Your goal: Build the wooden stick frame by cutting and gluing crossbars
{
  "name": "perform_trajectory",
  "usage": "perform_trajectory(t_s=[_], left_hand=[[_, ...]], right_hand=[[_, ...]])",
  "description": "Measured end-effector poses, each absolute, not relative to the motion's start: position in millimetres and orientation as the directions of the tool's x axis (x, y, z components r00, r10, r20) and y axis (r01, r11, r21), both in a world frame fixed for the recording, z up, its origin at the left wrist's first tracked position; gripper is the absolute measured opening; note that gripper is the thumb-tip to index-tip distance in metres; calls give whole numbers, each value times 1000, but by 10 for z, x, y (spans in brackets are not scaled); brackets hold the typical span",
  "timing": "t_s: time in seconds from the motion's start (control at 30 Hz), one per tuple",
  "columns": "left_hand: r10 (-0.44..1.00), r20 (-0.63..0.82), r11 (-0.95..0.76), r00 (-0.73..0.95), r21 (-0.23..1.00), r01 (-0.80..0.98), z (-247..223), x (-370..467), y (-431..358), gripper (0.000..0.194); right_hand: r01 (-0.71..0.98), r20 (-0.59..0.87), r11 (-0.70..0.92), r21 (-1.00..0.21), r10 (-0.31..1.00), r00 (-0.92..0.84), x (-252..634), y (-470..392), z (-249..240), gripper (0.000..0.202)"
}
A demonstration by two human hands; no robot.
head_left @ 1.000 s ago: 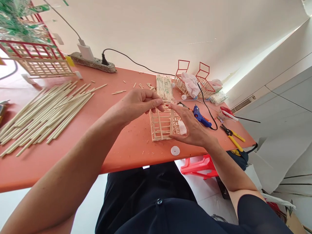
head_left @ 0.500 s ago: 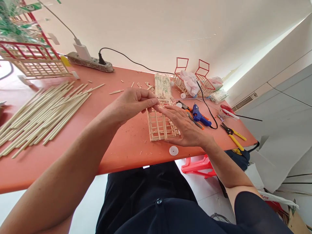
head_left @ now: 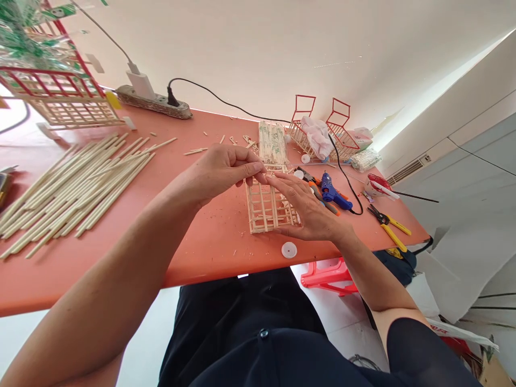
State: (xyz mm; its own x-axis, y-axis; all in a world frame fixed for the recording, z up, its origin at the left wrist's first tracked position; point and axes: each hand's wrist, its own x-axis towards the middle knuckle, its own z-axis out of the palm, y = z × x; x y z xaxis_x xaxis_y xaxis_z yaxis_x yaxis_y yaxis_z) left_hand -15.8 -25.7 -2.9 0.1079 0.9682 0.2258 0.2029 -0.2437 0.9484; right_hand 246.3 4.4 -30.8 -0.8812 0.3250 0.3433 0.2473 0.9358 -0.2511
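The frame (head_left: 261, 212), a small lattice of pale sticks, sits near the front edge of the orange table (head_left: 201, 252), right in front of the person. Both hands are at it.

The left hand (head_left: 228, 172) comes in over the frame's far left part, wrist bent, knuckles up, fingers curled and the thumb pressed to the forefinger in a pinch. Whether anything thin is caught in that pinch, I cannot tell. The right hand (head_left: 308, 209) lies along the frame's right side, back upward, with its fingers stretched out close together and the thumb spread well away toward the near edge. Its fingertips reach the left hand's; they seem to touch, though the overlap makes that hard to judge.

The hands hide the frame's far left corner and much of its right side. Just behind stands a pack (head_left: 273, 142) of sticks. To the right, the pliers (head_left: 315, 189) are partly covered by the right hand, with the blue glue gun (head_left: 334, 194) beside them. A white disc (head_left: 289, 250) lies nearer the person. Far left, loose sticks (head_left: 84, 188) spread out below a bigger rack (head_left: 76, 110), cut off by the picture's edge.
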Motion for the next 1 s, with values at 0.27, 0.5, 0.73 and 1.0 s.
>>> perform_trajectory(t_s=[0.27, 0.5, 0.73, 1.0], left_hand=[[967, 228, -248, 115, 946, 210, -4, -182, -265, 23], [969, 219, -239, 115, 948, 210, -39, -184, -243, 24], [966, 226, -248, 123, 944, 217, -14, -180, -254, 24], [969, 216, -236, 118, 952, 196, -12, -188, -254, 23]], right_hand=[[240, 342, 933, -268, 325, -882, 2464, 51, -322, 101], [243, 321, 925, -292, 334, -886, 2462, 51, -313, 99], [255, 332, 925, -283, 344, -878, 2467, 37, -319, 97], [266, 355, 930, -255, 345, -869, 2480, 22, -314, 101]])
